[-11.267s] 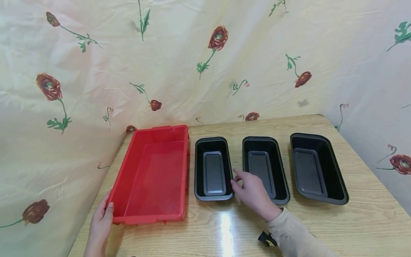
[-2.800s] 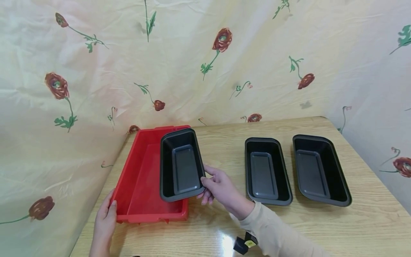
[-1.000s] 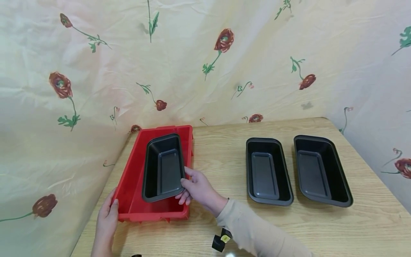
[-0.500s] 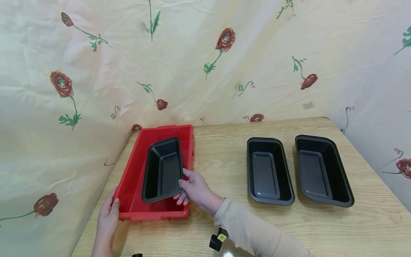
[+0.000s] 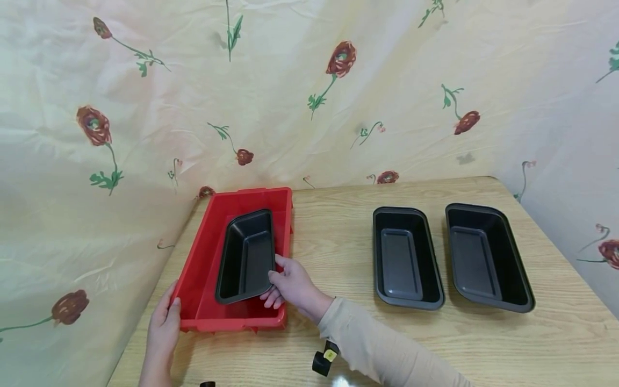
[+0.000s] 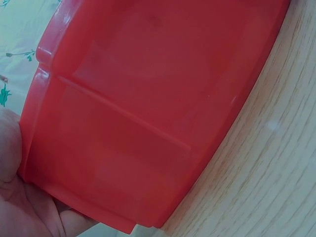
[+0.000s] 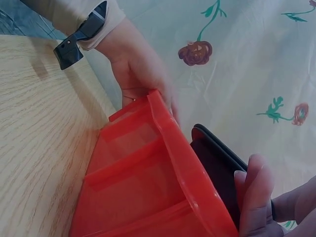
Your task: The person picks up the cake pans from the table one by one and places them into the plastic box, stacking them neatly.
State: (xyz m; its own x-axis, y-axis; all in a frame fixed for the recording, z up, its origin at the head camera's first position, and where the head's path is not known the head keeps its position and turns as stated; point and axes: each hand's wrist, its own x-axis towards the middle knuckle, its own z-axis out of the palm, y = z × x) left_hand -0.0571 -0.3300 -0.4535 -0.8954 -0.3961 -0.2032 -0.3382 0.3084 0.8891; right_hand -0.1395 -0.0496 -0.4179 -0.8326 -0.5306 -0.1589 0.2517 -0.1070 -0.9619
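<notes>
My right hand [image 5: 292, 285] pinches the right rim of a black loaf pan [image 5: 246, 258] near its front corner. The pan is tilted inside the red tray [image 5: 195, 309], over its right half. In the right wrist view the fingers [image 7: 256, 197] hold the dark pan [image 7: 217, 173] just above the tray's wall. My left hand [image 5: 163, 328] grips the front left corner of the tray, thumb on the rim. The left wrist view shows that hand [image 6: 29, 207] around the corner, with fingers under the edge.
Two more black loaf pans stand to the right on the wooden table [image 5: 333, 231]: a middle pan [image 5: 406, 258] and a far right pan [image 5: 486, 258]. A flowered cloth [image 5: 271, 97] hangs behind the table. A black wrist camera [image 5: 323, 361] sits below my right sleeve.
The right hand has lifted the left loaf pan off the table and carried it left over the red tray, then lowered it inside. The left hand keeps its hold on the tray corner.
</notes>
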